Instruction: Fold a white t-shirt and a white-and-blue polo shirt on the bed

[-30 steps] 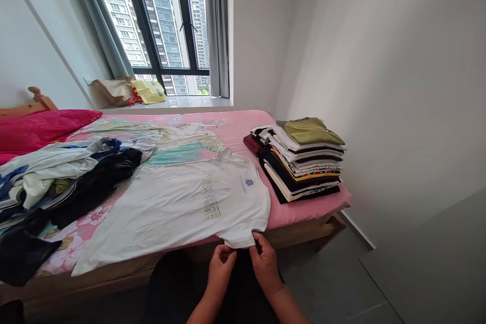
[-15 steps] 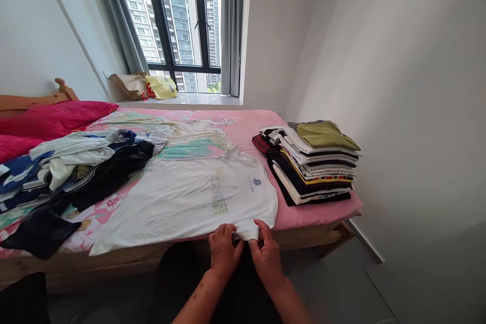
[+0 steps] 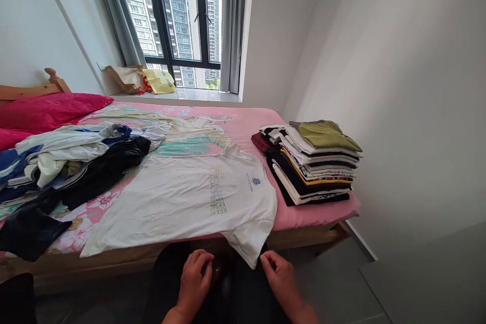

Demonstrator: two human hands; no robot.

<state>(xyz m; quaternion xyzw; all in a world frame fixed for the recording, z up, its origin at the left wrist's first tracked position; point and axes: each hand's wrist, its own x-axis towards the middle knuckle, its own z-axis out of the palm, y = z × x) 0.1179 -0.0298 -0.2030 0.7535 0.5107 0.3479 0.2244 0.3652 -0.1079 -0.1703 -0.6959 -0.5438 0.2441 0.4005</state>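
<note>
A white T-shirt (image 3: 190, 202) with a small chest crest lies spread flat on the pink bed (image 3: 243, 129). One of its sleeves hangs over the front edge of the bed. My right hand (image 3: 280, 277) is just right of that sleeve's tip, thumb and fingers pinched together at its hem. My left hand (image 3: 194, 278) is lower left of the sleeve, a little apart from it. Its fingers are curled over my dark lap and nothing shows in them.
A stack of folded shirts (image 3: 311, 162) topped by an olive one sits at the bed's right end by the wall. A heap of unfolded clothes (image 3: 64, 162) covers the left side, with red pillows (image 3: 45, 111) behind. Bags (image 3: 152, 81) rest on the windowsill.
Both hands held the sleeve at the bed's edge earlier. Now they have dropped lower and apart, the left hand has let go, and the sleeve hangs straight over the edge.
</note>
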